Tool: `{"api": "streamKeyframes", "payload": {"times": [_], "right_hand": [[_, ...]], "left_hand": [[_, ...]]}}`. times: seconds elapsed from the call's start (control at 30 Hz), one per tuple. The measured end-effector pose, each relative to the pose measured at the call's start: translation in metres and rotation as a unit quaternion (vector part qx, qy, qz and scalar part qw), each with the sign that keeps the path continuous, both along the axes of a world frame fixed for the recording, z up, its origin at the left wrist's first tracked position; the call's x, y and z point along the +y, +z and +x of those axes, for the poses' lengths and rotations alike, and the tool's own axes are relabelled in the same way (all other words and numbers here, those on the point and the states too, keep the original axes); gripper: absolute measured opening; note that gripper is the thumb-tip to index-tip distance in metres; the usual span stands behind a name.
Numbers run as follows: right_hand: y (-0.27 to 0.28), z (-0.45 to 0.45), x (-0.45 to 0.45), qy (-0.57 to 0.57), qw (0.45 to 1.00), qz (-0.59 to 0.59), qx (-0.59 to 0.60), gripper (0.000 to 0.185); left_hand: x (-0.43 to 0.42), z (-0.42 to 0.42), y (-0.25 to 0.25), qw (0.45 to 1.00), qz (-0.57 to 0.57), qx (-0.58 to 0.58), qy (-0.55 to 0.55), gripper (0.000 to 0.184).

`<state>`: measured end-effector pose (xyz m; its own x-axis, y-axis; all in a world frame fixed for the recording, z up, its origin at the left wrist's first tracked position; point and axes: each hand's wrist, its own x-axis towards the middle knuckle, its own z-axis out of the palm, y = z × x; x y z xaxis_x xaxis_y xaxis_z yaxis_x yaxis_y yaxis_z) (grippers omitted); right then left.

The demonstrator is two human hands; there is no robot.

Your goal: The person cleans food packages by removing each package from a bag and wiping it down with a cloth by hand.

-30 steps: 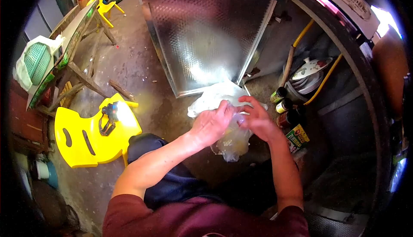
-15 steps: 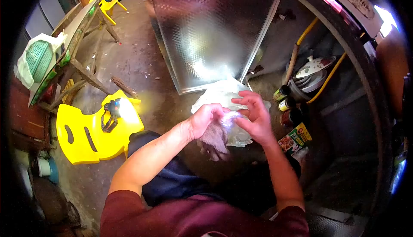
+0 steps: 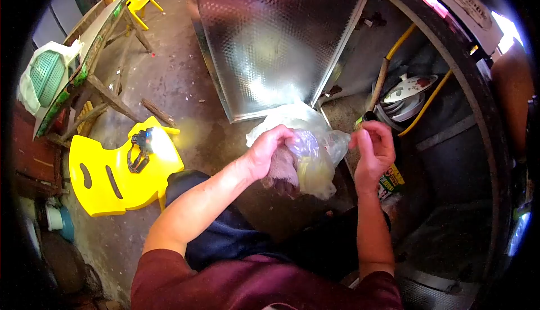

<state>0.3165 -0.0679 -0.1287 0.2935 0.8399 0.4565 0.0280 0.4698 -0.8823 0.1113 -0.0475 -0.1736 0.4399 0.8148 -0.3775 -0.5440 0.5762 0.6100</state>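
The left hand (image 3: 263, 155) has its fingers curled closed around the top of a greyish-brown, fuzzy fabric bundle (image 3: 281, 169) and the edge of a clear, crinkled plastic bag (image 3: 315, 169), yellowish lower down; the right hand's (image 3: 374, 155) thumb and index fingertips nearly meet beside the bag's outstretched corner, though I cannot tell whether they grip it. Just past these, a whitish plastic bag (image 3: 287, 116) overlaps the lower edge of a silver, dimpled metal panel (image 3: 264, 51). Farther left, 1 black strapped device (image 3: 136, 154) rests on a yellow plastic chair (image 3: 107, 189).
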Motion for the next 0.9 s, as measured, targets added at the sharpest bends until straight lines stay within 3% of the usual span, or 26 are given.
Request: {"api": "streamKeyframes", "payload": {"times": [0.03,0.13,0.23,0.37,0.47,0.5,0.6,0.77,0.9], "right_hand": [[-0.001,0.010,-0.002,0.108,0.994,0.004,-0.018,0.010],[-0.019,-0.006,-0.006,0.262,0.946,-0.002,-0.192,0.015],[-0.030,-0.014,-0.002,0.286,0.922,-0.229,-0.123,0.024],[-0.017,-0.015,-0.006,0.289,0.902,-0.304,-0.106,0.037],[-0.029,-0.012,-0.006,0.229,0.920,-0.179,-0.263,0.033],[-0.032,-0.010,-0.007,0.226,0.923,-0.186,-0.249,0.029],[-0.033,-0.007,-0.004,0.222,0.929,-0.199,-0.220,0.020],[-0.038,-0.007,-0.002,0.222,0.931,-0.178,-0.227,0.013],[-0.017,-0.002,-0.002,0.282,0.890,-0.339,-0.112,0.018]], "left_hand": [[0.003,-0.001,-0.003,1.000,-0.003,0.010,-0.004,0.018],[0.002,0.002,0.002,1.000,0.003,0.013,-0.024,0.016],[-0.002,0.001,0.003,0.997,0.048,0.016,-0.067,0.016],[-0.004,0.004,0.023,0.977,0.159,0.103,-0.094,0.019],[0.006,0.004,-0.003,0.875,0.381,0.279,-0.109,0.022],[0.006,0.002,0.002,0.819,0.444,0.352,-0.097,0.023],[0.001,0.003,0.000,0.804,0.471,0.352,-0.085,0.023],[-0.001,0.004,0.001,0.828,0.415,0.364,-0.096,0.021],[-0.003,0.002,0.011,0.852,0.385,0.333,-0.119,0.020]]}}
